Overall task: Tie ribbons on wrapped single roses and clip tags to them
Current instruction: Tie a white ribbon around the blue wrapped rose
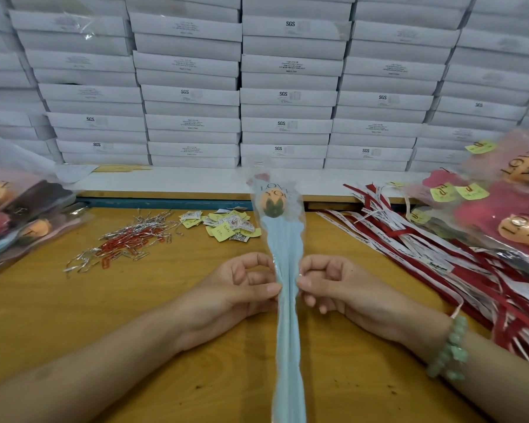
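Left hand (245, 285): fingers curled, thumb and forefinger pinching the left edge of the single rose wrapped in pale blue paper and a clear cellophane sleeve (287, 331). The wrapped rose lies lengthwise at centre of the orange-brown wooden tabletop (135, 315), its orange bud at the far end under "LOVE YOU" lettering and its stem end running off the near edge of view. Right hand (330, 285): fingers likewise curled, thumb and forefinger pinching the opposite edge of the sleeve at the same level; a pale green bead bracelet (449, 352) sits on that wrist. Surroundings, left to right: a clear plastic bag of wrapped roses (19, 218) at the far left edge; a loose scatter of red and silver paper clips (122, 242); a small heap of yellow and white paper tags (229, 225) just left of the bud; a spread of red and white printed ribbons (440, 254) to the right of the right hand; a pile of wrapped roses with yellow tags attached (501, 209) at the far right, overlying the ribbons. Stacked white cardboard boxes (287, 87), some marked "SGS", fill the whole background behind the tabletop.
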Demonstrator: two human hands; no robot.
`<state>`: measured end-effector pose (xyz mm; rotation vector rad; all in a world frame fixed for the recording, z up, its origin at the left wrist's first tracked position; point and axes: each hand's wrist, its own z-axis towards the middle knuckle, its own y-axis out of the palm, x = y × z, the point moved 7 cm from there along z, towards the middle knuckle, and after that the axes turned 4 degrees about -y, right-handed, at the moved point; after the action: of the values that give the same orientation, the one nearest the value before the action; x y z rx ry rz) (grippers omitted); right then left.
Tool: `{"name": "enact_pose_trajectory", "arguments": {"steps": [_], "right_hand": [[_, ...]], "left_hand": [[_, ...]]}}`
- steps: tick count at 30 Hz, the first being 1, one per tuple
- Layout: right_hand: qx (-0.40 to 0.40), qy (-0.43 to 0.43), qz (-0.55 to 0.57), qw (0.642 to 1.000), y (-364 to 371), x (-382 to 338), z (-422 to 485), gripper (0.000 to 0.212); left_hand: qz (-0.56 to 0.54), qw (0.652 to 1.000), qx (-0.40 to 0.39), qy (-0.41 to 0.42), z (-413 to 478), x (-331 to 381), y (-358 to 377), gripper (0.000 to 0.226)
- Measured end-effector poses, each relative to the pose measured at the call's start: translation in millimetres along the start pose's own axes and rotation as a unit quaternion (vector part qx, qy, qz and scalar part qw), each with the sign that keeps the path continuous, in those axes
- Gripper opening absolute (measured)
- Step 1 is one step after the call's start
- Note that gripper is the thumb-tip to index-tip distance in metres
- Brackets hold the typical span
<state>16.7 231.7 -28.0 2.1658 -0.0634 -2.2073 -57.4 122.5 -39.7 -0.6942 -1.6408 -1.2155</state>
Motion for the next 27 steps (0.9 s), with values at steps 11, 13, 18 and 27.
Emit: {"name": "enact_pose_trajectory", "arguments": {"steps": [11, 13, 18, 27], "right_hand": [[0.01, -0.023, -0.068, 0.997, 0.6, 2.3, 0.4, 0.023], [0.014, -0.022, -0.075, 0.997, 0.9, 2.2, 0.7, 0.029], [0.02, -0.036, -0.079, 0.996, 1.0, 1.2, 0.3, 0.03], [0.016, -0.047, -0.059, 0.997, -1.6, 3.4, 0.7, 0.026]], "left_hand": [[0.031, 0.999, -0.036, 0.004, -2.0, -0.3, 5.3, 0.038], [0.035, 0.999, -0.038, 0.005, -2.7, 0.2, 6.0, 0.036], [0.059, 0.998, -0.022, 0.002, -2.4, -1.3, 4.1, 0.035], [0.08, 0.997, 0.008, -0.001, -2.2, -1.7, 2.4, 0.036]]}}
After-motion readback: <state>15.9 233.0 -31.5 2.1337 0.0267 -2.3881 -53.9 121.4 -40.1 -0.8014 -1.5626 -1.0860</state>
